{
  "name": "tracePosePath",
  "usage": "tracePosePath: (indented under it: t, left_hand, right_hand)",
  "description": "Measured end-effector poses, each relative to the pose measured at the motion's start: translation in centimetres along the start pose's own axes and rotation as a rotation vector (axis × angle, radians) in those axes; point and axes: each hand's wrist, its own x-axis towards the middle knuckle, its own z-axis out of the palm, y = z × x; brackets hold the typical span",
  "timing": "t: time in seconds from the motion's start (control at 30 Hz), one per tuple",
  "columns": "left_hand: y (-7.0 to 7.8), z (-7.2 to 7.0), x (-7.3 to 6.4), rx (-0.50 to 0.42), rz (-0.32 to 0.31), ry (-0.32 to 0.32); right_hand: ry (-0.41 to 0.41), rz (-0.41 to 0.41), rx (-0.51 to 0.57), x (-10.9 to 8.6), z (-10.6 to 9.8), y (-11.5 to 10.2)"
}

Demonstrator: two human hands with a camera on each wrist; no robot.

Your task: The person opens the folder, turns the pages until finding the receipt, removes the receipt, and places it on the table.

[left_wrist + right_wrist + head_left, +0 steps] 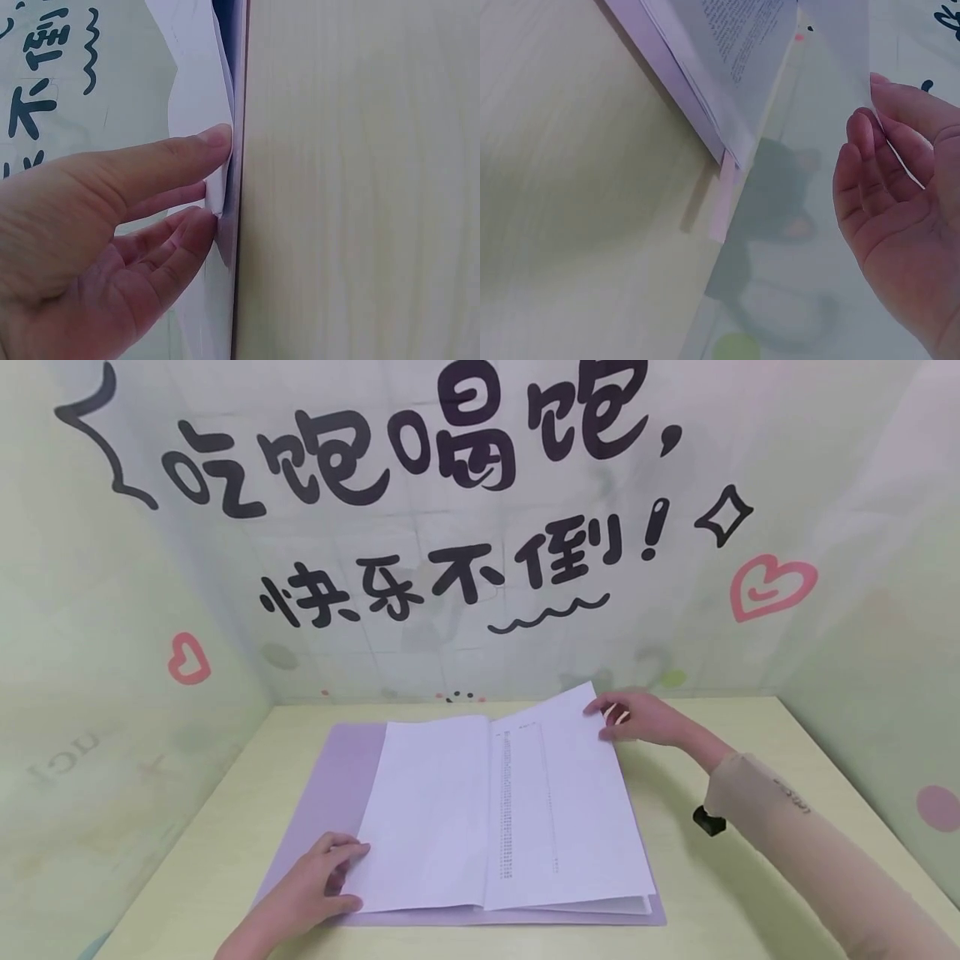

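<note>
A booklet of white sheets lies spread out in a purple cover (337,777). Its left page (423,802) is blank; the right page (577,810) carries small columns of print. My right hand (637,718) pinches that printed page at its upper right corner, and the page is lifted away from the sheets below. Printed text shows on the sheet beneath (735,45) in the right wrist view. At the lower left, my left hand (318,881) rests with thumb and fingertips spread along the left page's edge. The left wrist view shows its thumb (214,142) touching the paper's edge.
A pale wooden table (720,860) bears the booklet. Behind it stands a light wall (420,643) with black lettering and pink hearts. From the booklet's corner a pale pink strip (722,202) sticks out. A small black object (708,821) sits under the right sleeve.
</note>
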Motion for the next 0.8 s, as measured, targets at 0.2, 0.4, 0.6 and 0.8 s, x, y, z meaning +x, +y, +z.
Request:
tracePosePath:
  t: [0.2, 0.4, 0.6, 0.8]
  left_hand:
    - [0.0, 0.0, 0.1, 0.004, 0.017, 0.013]
    - [0.5, -0.2, 0.3, 0.066, 0.026, 0.015]
    - [1.5, -0.2, 0.7, 0.138, -0.047, 0.000]
    - [1.4, -0.1, 0.6, 0.077, -0.049, 0.001]
  right_hand:
    - [-0.013, 0.005, -0.029, 0.8, -1.2, -1.3]
    - [-0.013, -0.067, -0.039, 1.8, -1.9, -3.0]
    - [-0.020, -0.068, -0.038, 2.6, -2.3, -4.3]
    - [-0.004, -0.113, -0.014, 3.8, -2.3, -5.7]
